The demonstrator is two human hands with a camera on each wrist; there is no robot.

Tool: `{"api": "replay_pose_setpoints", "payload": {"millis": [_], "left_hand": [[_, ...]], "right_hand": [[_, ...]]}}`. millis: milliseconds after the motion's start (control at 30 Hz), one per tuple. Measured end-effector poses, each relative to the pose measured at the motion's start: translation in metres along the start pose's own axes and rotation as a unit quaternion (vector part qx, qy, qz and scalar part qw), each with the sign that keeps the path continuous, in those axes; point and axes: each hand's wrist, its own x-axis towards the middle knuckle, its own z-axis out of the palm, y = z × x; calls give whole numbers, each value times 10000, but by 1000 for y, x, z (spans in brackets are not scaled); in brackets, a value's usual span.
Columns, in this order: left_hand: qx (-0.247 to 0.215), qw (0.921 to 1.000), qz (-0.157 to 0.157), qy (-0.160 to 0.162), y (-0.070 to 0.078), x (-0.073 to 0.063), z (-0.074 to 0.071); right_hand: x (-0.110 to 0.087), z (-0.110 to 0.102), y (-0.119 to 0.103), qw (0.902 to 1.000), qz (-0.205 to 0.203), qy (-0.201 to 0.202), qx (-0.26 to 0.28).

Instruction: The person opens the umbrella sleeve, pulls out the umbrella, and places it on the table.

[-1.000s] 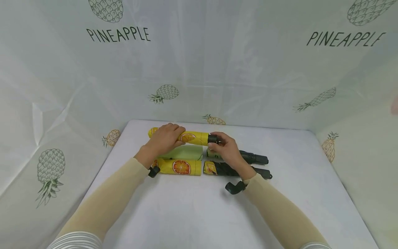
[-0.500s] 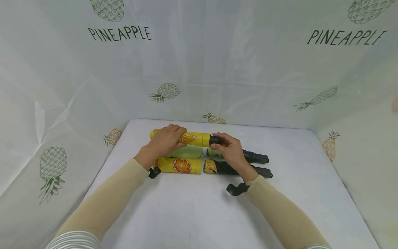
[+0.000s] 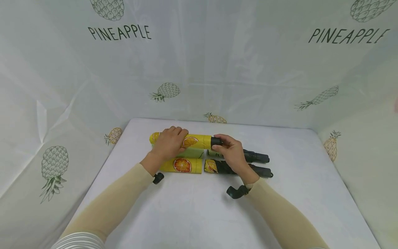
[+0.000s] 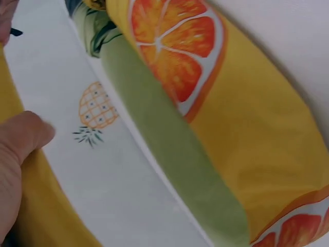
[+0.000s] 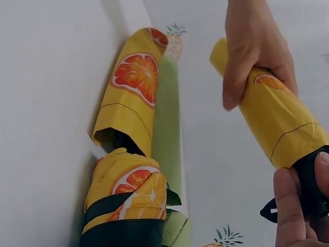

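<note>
A folding umbrella in a yellow orange-print sleeve (image 3: 203,141) lies crosswise between both hands, above the far part of the table. My left hand (image 3: 170,143) grips the sleeve from above, its thumb (image 4: 25,135) along the side in the left wrist view. My right hand (image 3: 230,151) pinches the black handle (image 3: 216,141) that sticks out of the sleeve's right end. Just nearer lie a light green sleeve (image 3: 194,153) and an empty-looking yellow sleeve (image 5: 128,87). To their right rest a green-and-black folded umbrella (image 3: 256,157) and a yellow-and-black one (image 3: 224,168).
The white table (image 3: 199,214) is backed by a pale curtain (image 3: 264,69) printed with pineapples. Its far edge runs just behind the hands. Black wrist cameras hang below the left wrist (image 3: 158,178) and the right wrist (image 3: 237,192).
Both hands and the sleeved umbrella have shifted slightly right and a little nearer. More of the black handle shows between sleeve and right fingers than a second ago. The things on the table stay put.
</note>
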Motion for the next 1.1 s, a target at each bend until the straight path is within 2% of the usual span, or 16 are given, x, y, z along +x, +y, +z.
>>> {"api": "replay_pose_setpoints", "payload": {"millis": [200, 433, 767, 1100], "left_hand": [[151, 9996, 69, 242, 0, -2, 4], [287, 9994, 21, 196, -3, -6, 3], [424, 9983, 68, 395, -5, -8, 1], [631, 9971, -30, 424, -10, -10, 3]], "right_hand": [[-4, -6, 1, 9999, 108, 78, 106], [-5, -14, 0, 9994, 191, 76, 264], [-9, -23, 0, 9991, 78, 216, 357], [-11, -33, 2, 9964, 122, 309, 779]]}}
